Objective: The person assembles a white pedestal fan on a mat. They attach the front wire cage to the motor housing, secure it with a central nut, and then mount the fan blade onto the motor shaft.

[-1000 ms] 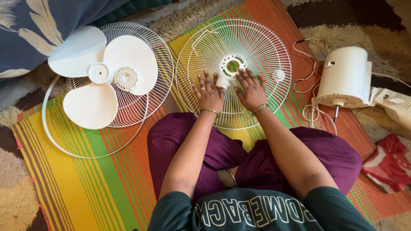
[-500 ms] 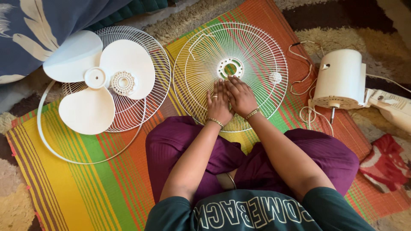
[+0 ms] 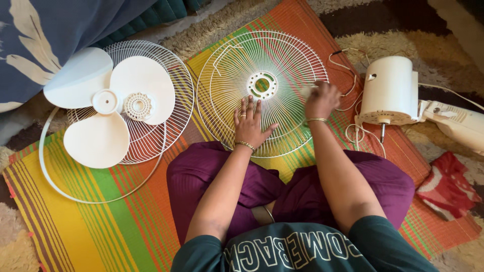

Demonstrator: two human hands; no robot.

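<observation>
Probably a home floor: striped mat, shaggy rug.

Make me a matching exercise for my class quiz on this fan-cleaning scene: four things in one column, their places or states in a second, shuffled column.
Things:
1. left hand
2. right hand
3. fan blade
4. fan motor housing

Places or states:
A. lies on the other wire guard
B. flat, fingers spread, on the wire fan guard
C. on its side, right of the mat
D. closed around a white cloth

Pairs: 1-B, 2-D, 3-A, 4-C
</observation>
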